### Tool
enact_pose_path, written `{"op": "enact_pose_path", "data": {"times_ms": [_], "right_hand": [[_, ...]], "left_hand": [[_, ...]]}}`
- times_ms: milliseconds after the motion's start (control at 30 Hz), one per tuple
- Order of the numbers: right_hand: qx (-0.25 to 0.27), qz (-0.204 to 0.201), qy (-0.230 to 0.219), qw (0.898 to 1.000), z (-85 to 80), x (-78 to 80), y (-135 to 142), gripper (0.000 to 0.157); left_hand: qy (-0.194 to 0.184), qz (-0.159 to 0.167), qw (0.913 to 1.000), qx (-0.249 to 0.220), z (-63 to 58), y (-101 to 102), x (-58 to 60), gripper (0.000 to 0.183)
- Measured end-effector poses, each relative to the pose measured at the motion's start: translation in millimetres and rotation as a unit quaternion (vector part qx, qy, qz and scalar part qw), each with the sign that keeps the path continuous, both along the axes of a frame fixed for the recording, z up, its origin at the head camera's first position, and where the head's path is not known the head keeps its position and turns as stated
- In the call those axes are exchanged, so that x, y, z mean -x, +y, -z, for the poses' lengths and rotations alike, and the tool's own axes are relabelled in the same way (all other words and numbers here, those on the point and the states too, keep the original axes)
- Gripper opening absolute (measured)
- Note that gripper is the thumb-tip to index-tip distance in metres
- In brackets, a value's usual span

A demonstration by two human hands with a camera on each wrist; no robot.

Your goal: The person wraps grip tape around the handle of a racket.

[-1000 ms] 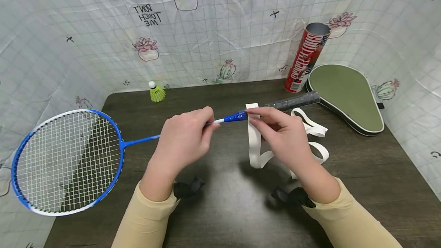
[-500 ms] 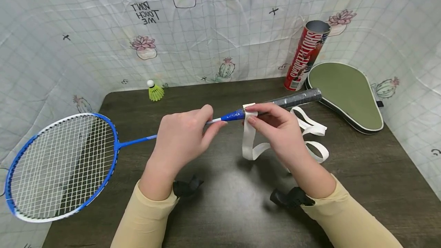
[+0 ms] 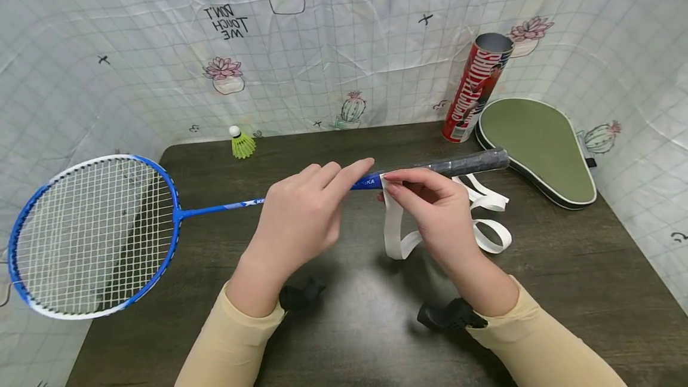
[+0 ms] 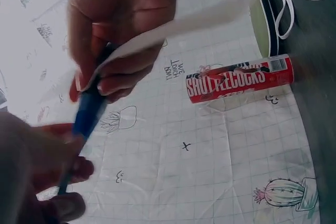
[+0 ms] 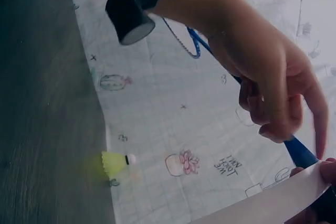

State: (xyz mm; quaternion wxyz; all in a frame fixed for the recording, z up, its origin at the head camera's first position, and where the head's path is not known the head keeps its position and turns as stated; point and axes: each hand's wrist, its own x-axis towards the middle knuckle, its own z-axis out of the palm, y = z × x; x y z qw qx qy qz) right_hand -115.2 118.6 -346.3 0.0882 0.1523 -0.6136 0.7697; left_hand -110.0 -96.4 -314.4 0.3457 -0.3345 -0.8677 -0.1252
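In the head view, two pale yellow sleeves (image 3: 226, 348) come in at the bottom edge, each with a black wrist device (image 3: 448, 315) at its cuff, over a dark wooden table (image 3: 360, 327). At the centre, the left hand (image 3: 301, 214) grasps the shaft of a blue and white badminton racket (image 3: 220, 208), its index finger stretched along toward the blue cone. Right of centre, the right hand (image 3: 443, 208) pinches the end of a white strip (image 3: 393, 226) against the racket where cone meets dark handle; the strip hangs below and curls in loops right of that hand. The strung head fills the left of the frame, while the handle points right. Farther back, a green case (image 3: 537, 148) sits at the right, a red shuttlecock tube (image 3: 475, 88) stands at upper right, and a yellow shuttlecock (image 3: 243, 144) rests left of centre before a printed cloth (image 3: 322, 58).
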Motion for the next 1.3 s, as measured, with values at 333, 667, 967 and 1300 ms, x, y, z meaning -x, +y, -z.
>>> {"op": "enact_pose_path", "data": {"times_ms": [333, 667, 967, 1300], "right_hand": [[0.001, 0.005, 0.009, 1.0, -3.4, -6.6, 1.5, 0.029], [-0.015, -0.015, 0.014, 1.0, -2.4, -11.7, -1.4, 0.064], [0.064, 0.024, 0.065, 0.995, 6.0, -19.2, -18.2, 0.051], [0.129, -0.087, -0.023, 0.988, 7.9, -0.3, -9.7, 0.06]], "left_hand": [[0.075, 0.023, 0.9969, 0.002, 3.6, 1.7, 0.6, 0.066], [0.037, 0.005, 0.9993, -0.004, 3.1, -0.2, 0.0, 0.073], [0.025, -0.007, 0.9991, -0.035, 0.8, -3.2, -0.2, 0.072], [-0.017, 0.014, 0.9987, -0.047, -4.1, -3.9, -8.8, 0.059]]}}
